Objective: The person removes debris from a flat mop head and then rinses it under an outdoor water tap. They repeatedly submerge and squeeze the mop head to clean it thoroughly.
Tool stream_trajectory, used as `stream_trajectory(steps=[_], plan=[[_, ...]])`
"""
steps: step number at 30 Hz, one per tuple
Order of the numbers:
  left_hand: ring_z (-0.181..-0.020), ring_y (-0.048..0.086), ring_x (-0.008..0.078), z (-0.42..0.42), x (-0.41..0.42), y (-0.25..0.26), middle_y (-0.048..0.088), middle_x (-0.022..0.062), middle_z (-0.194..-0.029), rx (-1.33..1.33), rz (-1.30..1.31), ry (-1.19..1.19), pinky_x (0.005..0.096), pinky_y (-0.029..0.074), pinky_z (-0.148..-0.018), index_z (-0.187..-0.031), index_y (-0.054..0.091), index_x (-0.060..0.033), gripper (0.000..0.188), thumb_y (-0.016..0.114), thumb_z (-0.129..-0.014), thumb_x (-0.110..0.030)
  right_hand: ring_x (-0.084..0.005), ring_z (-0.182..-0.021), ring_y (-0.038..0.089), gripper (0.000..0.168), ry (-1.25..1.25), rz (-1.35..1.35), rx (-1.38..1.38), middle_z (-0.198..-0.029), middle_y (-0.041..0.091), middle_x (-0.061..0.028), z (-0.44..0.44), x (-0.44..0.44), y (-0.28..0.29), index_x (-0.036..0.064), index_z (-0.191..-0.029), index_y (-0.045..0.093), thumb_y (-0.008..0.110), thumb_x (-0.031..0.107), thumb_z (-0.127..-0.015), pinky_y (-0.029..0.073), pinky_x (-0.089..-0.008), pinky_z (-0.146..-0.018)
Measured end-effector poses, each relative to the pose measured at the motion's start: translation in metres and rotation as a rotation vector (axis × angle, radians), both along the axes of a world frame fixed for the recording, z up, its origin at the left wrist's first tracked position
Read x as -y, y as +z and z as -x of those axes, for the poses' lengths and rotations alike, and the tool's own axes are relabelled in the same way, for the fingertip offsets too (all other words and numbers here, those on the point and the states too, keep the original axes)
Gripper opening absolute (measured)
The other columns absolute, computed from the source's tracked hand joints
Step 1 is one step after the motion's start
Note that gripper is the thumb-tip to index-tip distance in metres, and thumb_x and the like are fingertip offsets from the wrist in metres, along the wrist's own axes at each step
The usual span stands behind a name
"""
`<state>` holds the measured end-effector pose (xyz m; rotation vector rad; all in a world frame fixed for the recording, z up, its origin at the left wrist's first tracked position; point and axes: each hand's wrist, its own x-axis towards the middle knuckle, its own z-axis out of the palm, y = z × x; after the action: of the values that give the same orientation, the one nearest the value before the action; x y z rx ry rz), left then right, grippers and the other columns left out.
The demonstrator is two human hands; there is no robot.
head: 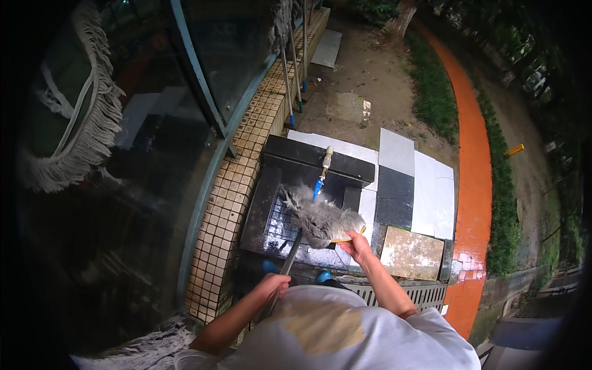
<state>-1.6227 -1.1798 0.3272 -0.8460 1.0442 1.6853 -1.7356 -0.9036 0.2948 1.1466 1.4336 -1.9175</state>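
A grey string mop head point(319, 217) lies over a dark tiled wash basin point(273, 175), beneath a tap with a blue spout point(317, 187). Spray shows around the strands under the spout. My left hand point(274, 284) is closed around the mop's metal handle point(291, 256), close to my shirt. With my right hand point(356, 246) I grip the yellow-edged rim of the mop head at its right end. The part of the mop resting inside the basin is hidden by the strands.
A tiled ledge point(222, 217) and a glass wall run along the left. More mop handles point(296, 69) lean there, and a large grey mop point(88, 111) hangs at upper left. Stone slabs point(395, 199) lie right of the basin, near a slotted drain cover point(421, 296) and an orange path point(474, 185).
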Motion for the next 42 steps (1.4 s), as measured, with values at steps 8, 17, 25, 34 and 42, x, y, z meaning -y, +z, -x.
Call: stream_trajectory(steps=[8,17,25,34,42], plan=[[-0.038,0.029,0.0037,0.009,-0.02,-0.033,0.032,-0.0085,-0.048,0.191,-0.342,0.098,0.0201,0.022,-0.035,-0.063,0.037,-0.0157,0.023,0.05,-0.082,-0.021,-0.0128,-0.035,0.045,0.013,-0.142,-0.242,-0.098,-0.052,0.05,-0.0024,0.062,-0.114,-0.039,0.008,-0.069,0.052,0.051,0.021,-0.069,0.035,-0.0229,-0.029],[-0.038,0.03,0.0065,-0.002,0.002,-0.05,0.032,-0.006,-0.05,0.236,-0.531,0.218,0.0221,0.023,-0.035,-0.083,0.047,-0.0106,0.013,0.044,-0.086,-0.023,-0.0132,-0.044,0.05,0.021,0.116,-0.456,-0.284,-0.061,0.054,-0.006,0.058,-0.032,0.002,0.0,-0.08,0.056,0.052,0.019,-0.071,0.038,-0.0245,-0.033],[-0.038,0.028,0.0049,0.005,0.024,-0.025,0.031,-0.0057,-0.052,0.264,-0.52,0.236,0.0194,0.023,-0.034,-0.077,0.045,-0.0093,0.01,0.045,-0.084,-0.016,-0.015,-0.049,0.053,0.021,0.097,-0.463,-0.257,-0.064,0.056,-0.0073,0.054,0.001,0.025,-0.002,-0.08,0.056,0.056,0.014,-0.067,0.041,-0.0241,-0.036],[-0.039,0.03,0.0053,0.002,0.045,-0.03,0.032,-0.006,-0.049,0.345,-0.509,0.119,0.0209,0.023,-0.036,-0.061,0.038,-0.0139,0.022,0.047,-0.081,-0.017,-0.0134,-0.047,0.051,0.024,0.093,-0.331,-0.205,-0.071,0.057,-0.0069,0.002,0.035,0.021,-0.001,-0.089,0.053,0.057,0.014,-0.069,0.041,-0.0226,-0.038],[-0.06,0.055,0.0149,-0.067,0.054,-0.017,0.057,0.007,-0.067,0.17,0.019,-0.245,0.0278,0.044,-0.057,-0.077,0.06,-0.003,0.017,0.051,-0.08,-0.017,-0.0113,-0.052,0.055,0.017,0.043,-0.232,-0.053,-0.07,0.059,-0.0063,-0.12,-0.005,0.05,-0.002,-0.085,0.057,0.054,0.009,-0.073,0.042,-0.018,-0.038]])
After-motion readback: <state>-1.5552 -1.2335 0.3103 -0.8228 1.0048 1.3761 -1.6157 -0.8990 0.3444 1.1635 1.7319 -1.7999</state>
